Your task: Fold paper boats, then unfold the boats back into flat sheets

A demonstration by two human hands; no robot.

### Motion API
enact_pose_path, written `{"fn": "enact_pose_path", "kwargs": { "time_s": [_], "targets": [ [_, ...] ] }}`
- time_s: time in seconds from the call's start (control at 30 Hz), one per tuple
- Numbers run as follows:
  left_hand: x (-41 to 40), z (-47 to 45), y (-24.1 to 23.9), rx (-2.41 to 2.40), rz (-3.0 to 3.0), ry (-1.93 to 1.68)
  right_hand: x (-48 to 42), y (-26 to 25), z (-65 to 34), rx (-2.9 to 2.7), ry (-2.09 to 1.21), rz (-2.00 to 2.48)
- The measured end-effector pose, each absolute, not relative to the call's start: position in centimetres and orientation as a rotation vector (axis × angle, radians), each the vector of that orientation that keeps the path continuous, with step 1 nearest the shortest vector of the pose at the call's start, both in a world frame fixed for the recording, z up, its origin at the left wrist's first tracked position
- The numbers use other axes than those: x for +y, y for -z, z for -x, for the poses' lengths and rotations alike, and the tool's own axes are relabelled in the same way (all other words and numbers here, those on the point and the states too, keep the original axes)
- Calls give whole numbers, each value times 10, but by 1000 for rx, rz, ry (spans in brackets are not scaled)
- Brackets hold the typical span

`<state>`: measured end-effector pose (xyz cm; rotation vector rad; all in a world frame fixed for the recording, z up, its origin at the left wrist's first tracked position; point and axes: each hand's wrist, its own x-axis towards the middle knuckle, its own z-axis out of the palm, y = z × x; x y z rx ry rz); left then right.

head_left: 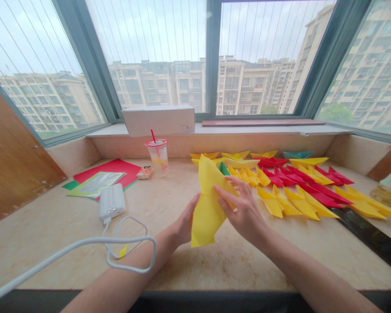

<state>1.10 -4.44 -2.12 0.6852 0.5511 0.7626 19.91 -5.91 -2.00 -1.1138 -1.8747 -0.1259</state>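
A sheet of yellow folded paper (pixel 207 208) is held up above the counter, tilted, with creases and an angled outline. My left hand (pixel 187 221) grips its left edge, the fingers mostly hidden behind it. On the right side, my right hand (pixel 243 206) has its fingers laid against the paper's face, the thumb side tucked near the edge. Beyond the right hand stand folded paper boats and shapes, among them red ones (pixel 272 161), yellow ones (pixel 299 202) and a teal one (pixel 298 154). A bit of green paper (pixel 223 168) shows just behind the yellow paper.
A plastic cup with a red straw (pixel 158 156) and a small packet (pixel 145 172) stand back left. Red sheets (pixel 107 167), a white power bank (pixel 112 202) and its white cable (pixel 84 241) lie left. A white box (pixel 159 121) sits on the sill; a black strip (pixel 371 234) lies right.
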Motion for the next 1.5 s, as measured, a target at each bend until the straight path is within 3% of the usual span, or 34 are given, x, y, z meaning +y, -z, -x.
{"fn": "enact_pose_path", "kwargs": {
  "time_s": [0.27,0.53,0.8,1.0,1.5],
  "targets": [
    [-47,-12,25,364,-947,-765,-54,24,-207,-1895,-143,1017],
    [-42,-14,29,497,-956,-794,-53,22,-209,-1981,62,955],
    [-35,-25,16,555,-680,-1222,-54,17,-213,-1806,195,1016],
    [-25,-21,12,537,-579,-1426,-57,26,-208,-2159,109,895],
    [-32,-19,8,351,-663,-1293,-50,25,-220,-2030,-37,861]
  ]
}}
